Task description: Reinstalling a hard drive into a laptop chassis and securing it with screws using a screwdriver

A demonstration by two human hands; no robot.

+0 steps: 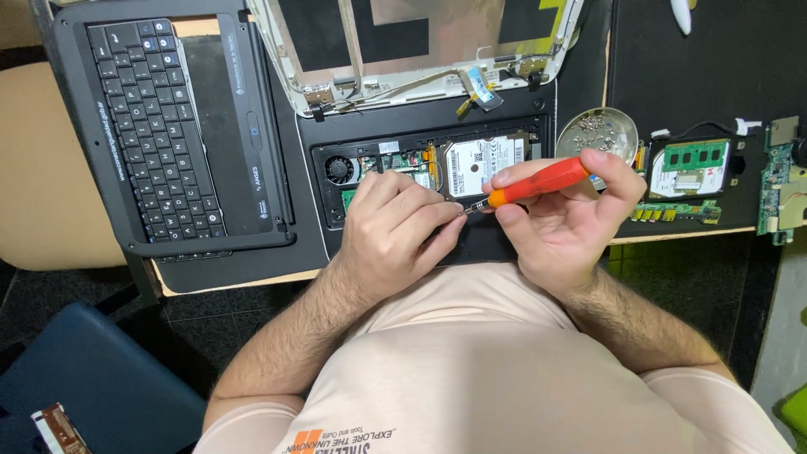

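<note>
Opened laptop base, centre of desk; hard drive exposed. Detached keyboard panel left, screen lid behind. Circuit boards right, near desk edge. Screw dish just beside right hand, fingers closed on orange screwdriver. Left hand curled at its tip.

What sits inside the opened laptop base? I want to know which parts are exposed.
Inside the laptop base a round fan, a green circuit board and a silver hard drive show. The left hand covers the lower part of the bay, hiding what lies there.
</note>
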